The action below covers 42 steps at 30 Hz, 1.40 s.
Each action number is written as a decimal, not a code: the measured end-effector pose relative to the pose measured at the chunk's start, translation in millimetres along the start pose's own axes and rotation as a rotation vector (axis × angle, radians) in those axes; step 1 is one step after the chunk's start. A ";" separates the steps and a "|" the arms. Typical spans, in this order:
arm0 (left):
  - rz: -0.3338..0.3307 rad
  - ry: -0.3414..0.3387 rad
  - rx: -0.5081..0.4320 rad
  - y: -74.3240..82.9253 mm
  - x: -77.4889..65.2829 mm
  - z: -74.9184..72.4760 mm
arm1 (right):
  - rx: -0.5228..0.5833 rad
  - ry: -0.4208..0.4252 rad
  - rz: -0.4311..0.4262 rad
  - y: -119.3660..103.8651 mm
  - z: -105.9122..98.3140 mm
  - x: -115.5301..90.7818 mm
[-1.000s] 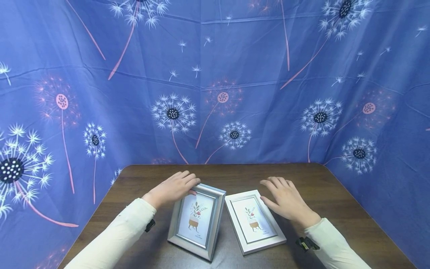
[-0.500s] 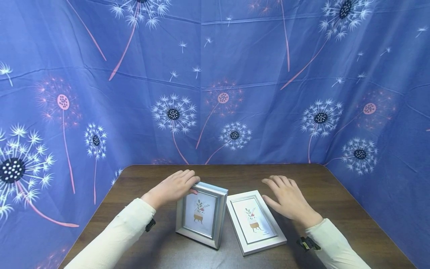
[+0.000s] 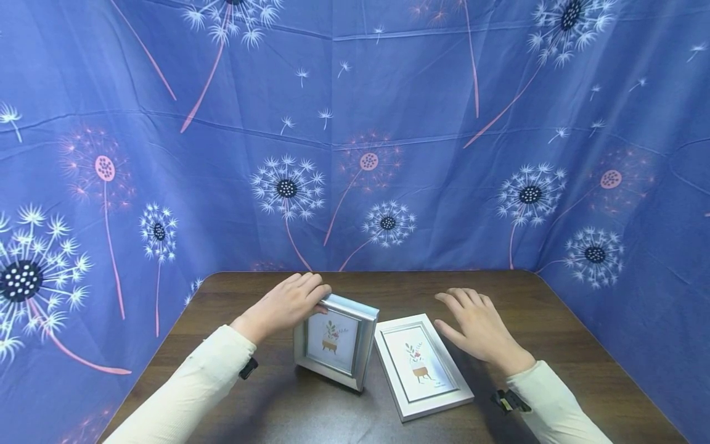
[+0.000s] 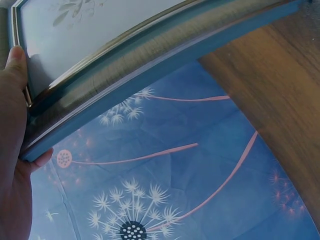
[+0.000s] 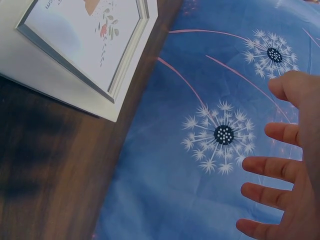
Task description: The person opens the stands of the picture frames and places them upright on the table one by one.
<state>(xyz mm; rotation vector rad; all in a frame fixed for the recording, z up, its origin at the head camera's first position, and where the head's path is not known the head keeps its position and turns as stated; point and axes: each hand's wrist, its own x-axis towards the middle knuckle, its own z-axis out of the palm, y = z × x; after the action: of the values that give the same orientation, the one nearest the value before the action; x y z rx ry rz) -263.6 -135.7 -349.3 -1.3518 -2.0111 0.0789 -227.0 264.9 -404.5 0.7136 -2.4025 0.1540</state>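
Note:
My left hand [image 3: 288,307] grips the top left corner of a silver picture frame [image 3: 357,351], thumb over the front and fingers behind. That frame is steeply raised and holds a print of a potted plant. In the left wrist view the thumb lies at the corner of the picture frame [image 4: 125,70]. To its right a white picture frame [image 3: 388,364] with a similar print lies face up on the table. My right hand [image 3: 479,327] hovers by its upper right side, fingers spread and holding nothing. The right wrist view shows the white frame [image 5: 65,90] apart from the right fingers [image 5: 270,167].
Both frames are over a dark brown wooden table [image 3: 249,407]. A blue cloth [image 3: 355,92] with dandelion prints hangs behind it and along both sides. Each wrist bears a small black device, such as the right wrist device [image 3: 510,401].
The silver frame's lower edge has swung back and away from the front, so the frame stands steeper under my left hand. My right hand and the white frame stay nearly where they were.

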 end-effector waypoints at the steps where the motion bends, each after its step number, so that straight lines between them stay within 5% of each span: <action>1: -0.001 0.003 0.001 -0.3 0.4 -0.3 | 0.001 0.000 0.003 0.2 0.0 0.2; 25: -0.049 0.267 0.033 -4.3 1.2 1.6 | -0.001 0.026 0.036 3.8 -3.1 2.8; 42: 0.019 0.272 -0.081 -6.2 0.3 -0.9 | -0.001 0.023 0.044 6.3 -2.4 2.7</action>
<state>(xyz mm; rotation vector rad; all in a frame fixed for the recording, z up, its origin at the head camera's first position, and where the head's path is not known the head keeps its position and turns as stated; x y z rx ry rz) -268.1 -138.5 -345.9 -1.3526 -1.7900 -0.1711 -230.9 269.7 -400.6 0.6551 -2.3972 0.1780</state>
